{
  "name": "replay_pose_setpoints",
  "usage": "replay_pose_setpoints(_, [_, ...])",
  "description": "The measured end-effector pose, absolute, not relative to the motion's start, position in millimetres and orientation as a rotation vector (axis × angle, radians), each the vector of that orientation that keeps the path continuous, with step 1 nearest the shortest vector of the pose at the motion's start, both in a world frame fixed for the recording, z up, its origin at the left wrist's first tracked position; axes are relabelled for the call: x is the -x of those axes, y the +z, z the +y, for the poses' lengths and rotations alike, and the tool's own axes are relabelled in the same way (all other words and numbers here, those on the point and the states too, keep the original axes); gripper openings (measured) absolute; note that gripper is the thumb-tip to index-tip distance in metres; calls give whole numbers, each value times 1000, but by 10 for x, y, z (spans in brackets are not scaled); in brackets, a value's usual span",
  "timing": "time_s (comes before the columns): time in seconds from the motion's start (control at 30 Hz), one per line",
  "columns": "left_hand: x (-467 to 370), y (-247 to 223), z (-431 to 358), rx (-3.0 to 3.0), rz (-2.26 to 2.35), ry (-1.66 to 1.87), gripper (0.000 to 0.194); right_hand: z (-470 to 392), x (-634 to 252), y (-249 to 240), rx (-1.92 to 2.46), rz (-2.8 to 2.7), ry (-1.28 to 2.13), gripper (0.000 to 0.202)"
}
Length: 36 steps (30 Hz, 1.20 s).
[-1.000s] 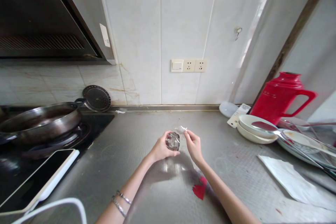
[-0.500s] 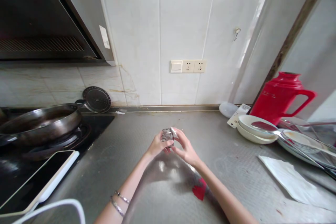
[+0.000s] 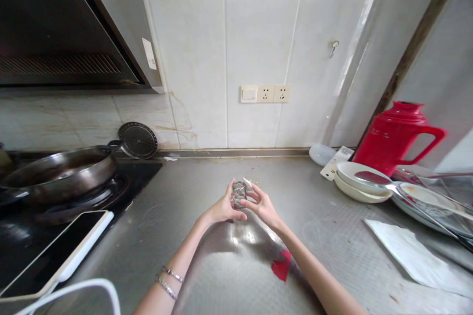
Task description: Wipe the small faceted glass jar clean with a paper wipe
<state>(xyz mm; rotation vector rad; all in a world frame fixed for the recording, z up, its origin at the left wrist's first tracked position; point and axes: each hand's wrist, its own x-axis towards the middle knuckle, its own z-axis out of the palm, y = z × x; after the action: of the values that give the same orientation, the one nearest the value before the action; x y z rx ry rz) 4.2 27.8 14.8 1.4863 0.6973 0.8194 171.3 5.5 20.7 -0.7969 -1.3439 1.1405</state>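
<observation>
A small clear patterned glass [image 3: 239, 194] is held over the middle of the metal counter. My left hand [image 3: 223, 209] is closed around its left side, with the thumb low in front. At its right side, my right hand [image 3: 264, 207] pinches a bit of white tissue [image 3: 247, 183] near the rim, while its thumb reaches across the front of the glass. How much of the tissue sits inside the glass I cannot tell.
To the left are a pan [image 3: 61, 172] on the stove and a phone in a white holder [image 3: 55, 256]. A red thermos [image 3: 393, 140], stacked bowls [image 3: 362, 189] and a folded white cloth [image 3: 414, 253] occupy the right. A red patch [image 3: 281, 266] shows on the counter [image 3: 229, 285].
The glass has turned more upright in my left hand, whose thumb has dropped lower. My right thumb now lies across the front of the glass.
</observation>
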Motion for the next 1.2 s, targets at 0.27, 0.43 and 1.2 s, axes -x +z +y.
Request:
replay_pose_setpoints(0.27, [-140, 149, 231, -1692, 973, 1034, 110, 40, -1705, 230, 885, -1393, 1184, 62])
replay_pose_setpoints(0.43, [-141, 138, 248, -1734, 1013, 1123, 87, 96, -1705, 165, 885, -1449, 1089, 55])
replay_pose_setpoints(1.2, [-149, 104, 255, -1901, 1026, 1143, 75, -23, -1808, 300, 839, -1751, 293, 27])
